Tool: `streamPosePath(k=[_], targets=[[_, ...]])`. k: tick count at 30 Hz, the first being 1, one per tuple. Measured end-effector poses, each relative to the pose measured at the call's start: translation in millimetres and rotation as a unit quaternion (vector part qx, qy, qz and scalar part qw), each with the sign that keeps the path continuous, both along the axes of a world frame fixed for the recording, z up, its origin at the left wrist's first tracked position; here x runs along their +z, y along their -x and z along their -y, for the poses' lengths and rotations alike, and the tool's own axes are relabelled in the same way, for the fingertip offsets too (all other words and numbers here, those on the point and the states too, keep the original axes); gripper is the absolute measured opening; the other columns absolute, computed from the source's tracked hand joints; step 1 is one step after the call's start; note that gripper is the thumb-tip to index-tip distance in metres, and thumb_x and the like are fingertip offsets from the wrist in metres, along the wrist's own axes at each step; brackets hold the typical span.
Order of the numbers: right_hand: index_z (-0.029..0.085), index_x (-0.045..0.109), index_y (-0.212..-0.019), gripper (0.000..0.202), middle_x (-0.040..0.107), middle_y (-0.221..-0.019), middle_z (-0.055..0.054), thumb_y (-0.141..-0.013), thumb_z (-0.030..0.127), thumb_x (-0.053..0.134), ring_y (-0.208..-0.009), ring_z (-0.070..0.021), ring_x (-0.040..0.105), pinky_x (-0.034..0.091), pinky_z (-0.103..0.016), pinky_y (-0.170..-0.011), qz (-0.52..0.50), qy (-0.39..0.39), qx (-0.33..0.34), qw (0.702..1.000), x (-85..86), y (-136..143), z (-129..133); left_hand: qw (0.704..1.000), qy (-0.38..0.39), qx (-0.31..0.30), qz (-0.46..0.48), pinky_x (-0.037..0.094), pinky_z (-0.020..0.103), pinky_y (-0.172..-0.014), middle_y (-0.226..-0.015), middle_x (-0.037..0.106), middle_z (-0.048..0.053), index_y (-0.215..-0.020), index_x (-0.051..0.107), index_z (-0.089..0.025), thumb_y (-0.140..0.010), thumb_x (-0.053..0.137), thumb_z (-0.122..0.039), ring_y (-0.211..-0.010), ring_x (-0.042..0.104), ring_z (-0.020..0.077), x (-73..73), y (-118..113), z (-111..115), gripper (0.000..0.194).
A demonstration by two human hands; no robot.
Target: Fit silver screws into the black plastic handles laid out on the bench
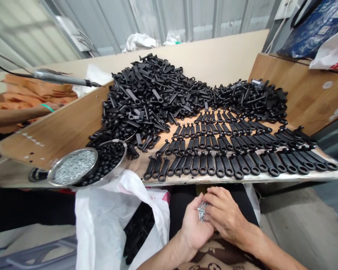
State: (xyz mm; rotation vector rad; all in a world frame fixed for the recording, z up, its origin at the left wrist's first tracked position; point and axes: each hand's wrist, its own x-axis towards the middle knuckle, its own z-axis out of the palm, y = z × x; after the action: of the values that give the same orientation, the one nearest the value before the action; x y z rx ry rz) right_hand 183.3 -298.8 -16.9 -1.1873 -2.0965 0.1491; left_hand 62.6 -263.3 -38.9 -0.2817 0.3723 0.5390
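My left hand (193, 227) is cupped palm up in front of the table edge, holding a small heap of silvery screws (201, 212). Over it, my right hand (227, 215) curls its fingers onto the screws; its fingertips are partly hidden. Just beyond both hands, black plastic link arms (202, 163) lie in several rows, each with a ring end towards me and a ball end away. A metal bowl of small silvery fasteners (75, 166) rests on a larger bowl of round black parts (110, 155) at the left.
A large pile of loose black arms (152, 88) covers the table's back. Wooden boards (53, 127) flank it. A power screwdriver (62, 77) hangs at the left, near another person's arm (19, 115). A white plastic bag (101, 221) with black parts hangs below the bowls.
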Motion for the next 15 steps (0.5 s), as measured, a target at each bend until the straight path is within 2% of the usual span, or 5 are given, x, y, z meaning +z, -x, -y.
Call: streamPosePath(k=[4, 7, 9, 11, 15], targets=[[0.016, 0.06, -0.072, 0.015, 0.059, -0.082, -0.006, -0.078, 0.012, 0.047, -0.083, -0.0184, 0.05, 0.04, -0.035, -0.072, -0.046, -0.01, 0.004, 0.999, -4.5, -1, -2, 1.0, -0.005, 0.0, 0.006, 0.034, 0.01, -0.046, -0.06, 0.055, -0.002, -0.077, 0.052, -0.01, -0.081, 0.046, -0.024, -0.046, 0.046, -0.0004, -14.8, 1, 3, 0.016], [0.016, 0.061, -0.078, 0.014, 0.058, -0.071, -0.005, -0.08, 0.014, 0.048, -0.071, -0.0154, 0.05, 0.04, -0.033, -0.07, -0.068, -0.007, -0.013, 0.998, -6.3, -9, -6, 1.0, -0.019, -0.015, -0.002, 0.042, 0.017, -0.063, -0.065, 0.059, 0.001, -0.077, 0.054, -0.009, -0.08, 0.046, -0.025, -0.058, 0.054, 0.0047, -33.5, -1, 2, 0.018], [0.016, 0.061, -0.079, 0.014, 0.058, -0.067, -0.003, -0.081, 0.016, 0.047, -0.067, -0.0142, 0.051, 0.04, -0.031, -0.069, -0.069, 0.008, -0.024, 0.997, -5.6, -18, -14, 0.999, -0.039, -0.032, -0.013, 0.043, 0.029, -0.074, -0.075, 0.063, 0.007, -0.085, 0.056, -0.007, -0.079, 0.046, -0.028, -0.074, 0.059, 0.0144, -50.9, -1, -1, 0.024], [0.017, 0.06, -0.076, 0.015, 0.058, -0.066, -0.003, -0.082, 0.018, 0.047, -0.066, -0.0136, 0.052, 0.041, -0.029, -0.068, -0.067, 0.029, -0.039, 0.997, -2.1, -31, -27, 0.996, -0.065, -0.047, -0.026, 0.041, 0.036, -0.077, -0.086, 0.065, 0.012, -0.093, 0.057, -0.006, -0.079, 0.046, -0.031, -0.087, 0.059, 0.0239, -72.2, -1, -7, 0.031], [0.018, 0.06, -0.073, 0.016, 0.059, -0.068, -0.003, -0.082, 0.023, 0.048, -0.067, -0.0132, 0.053, 0.042, -0.026, -0.065, -0.076, 0.064, -0.081, 0.992, 13.6, -56, -70, 0.991, -0.104, -0.073, -0.045, 0.04, 0.034, -0.073, -0.086, 0.066, 0.012, -0.094, 0.059, -0.008, -0.078, 0.046, -0.034, -0.084, 0.06, 0.0229, -115.5, -3, -26, 0.032]])
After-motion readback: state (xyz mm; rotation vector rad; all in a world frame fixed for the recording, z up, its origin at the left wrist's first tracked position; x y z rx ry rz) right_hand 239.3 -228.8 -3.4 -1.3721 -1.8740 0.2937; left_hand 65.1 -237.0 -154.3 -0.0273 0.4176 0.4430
